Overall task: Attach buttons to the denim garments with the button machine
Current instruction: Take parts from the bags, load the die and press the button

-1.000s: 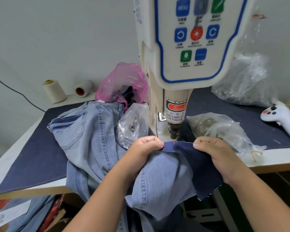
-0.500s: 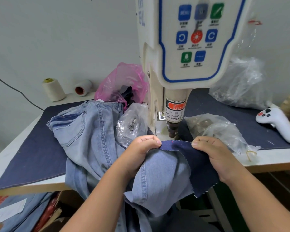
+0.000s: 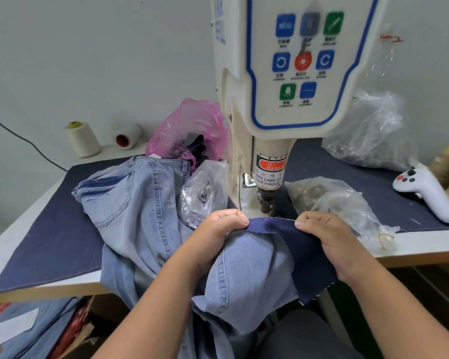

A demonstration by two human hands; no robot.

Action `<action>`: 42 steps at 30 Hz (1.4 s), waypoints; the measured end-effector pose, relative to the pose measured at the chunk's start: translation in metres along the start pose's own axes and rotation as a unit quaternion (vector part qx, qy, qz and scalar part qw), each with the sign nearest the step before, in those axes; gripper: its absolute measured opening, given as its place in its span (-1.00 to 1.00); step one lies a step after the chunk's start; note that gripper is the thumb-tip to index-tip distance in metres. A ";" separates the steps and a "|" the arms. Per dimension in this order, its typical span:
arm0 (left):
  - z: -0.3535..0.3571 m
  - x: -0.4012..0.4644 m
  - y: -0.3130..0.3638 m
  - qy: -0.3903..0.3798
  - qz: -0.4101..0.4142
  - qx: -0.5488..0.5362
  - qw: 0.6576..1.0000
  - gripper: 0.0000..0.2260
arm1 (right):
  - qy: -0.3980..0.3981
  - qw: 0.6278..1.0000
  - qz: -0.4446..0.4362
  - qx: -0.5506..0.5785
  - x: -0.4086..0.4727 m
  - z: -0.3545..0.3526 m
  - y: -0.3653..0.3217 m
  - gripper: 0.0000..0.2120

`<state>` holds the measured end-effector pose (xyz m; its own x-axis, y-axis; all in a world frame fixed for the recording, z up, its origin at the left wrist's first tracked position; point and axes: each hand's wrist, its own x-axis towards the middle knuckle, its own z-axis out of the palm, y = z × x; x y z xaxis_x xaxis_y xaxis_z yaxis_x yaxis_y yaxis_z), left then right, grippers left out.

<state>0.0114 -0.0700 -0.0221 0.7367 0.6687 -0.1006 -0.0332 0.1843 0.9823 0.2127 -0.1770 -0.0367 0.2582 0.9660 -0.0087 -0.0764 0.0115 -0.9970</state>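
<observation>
Dark denim edge lined up at the press head

Left hand (image 3: 219,229) and right hand (image 3: 322,230) each pinch the dark denim piece (image 3: 278,228), stretched sideways just before the button machine's punch (image 3: 267,200); seemingly not yet under it.

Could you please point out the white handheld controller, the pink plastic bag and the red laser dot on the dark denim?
white handheld controller (image 3: 429,193): head view, on its body.
pink plastic bag (image 3: 192,125): head view, on its upper crumpled side.
red laser dot (image 3: 266,219): head view, on the dot itself.
</observation>
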 end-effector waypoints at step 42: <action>0.003 -0.002 0.001 0.007 0.000 -0.004 1.000 -0.90 | -0.013 1.000 0.005 0.021 0.001 -0.002 -0.001 -0.78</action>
<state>0.0120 -0.0729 -0.0203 0.7276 0.6782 -0.1033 -0.0376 0.1899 0.9811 0.2145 -0.1769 -0.0355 0.2314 0.9727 -0.0169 -0.1186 0.0110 -0.9929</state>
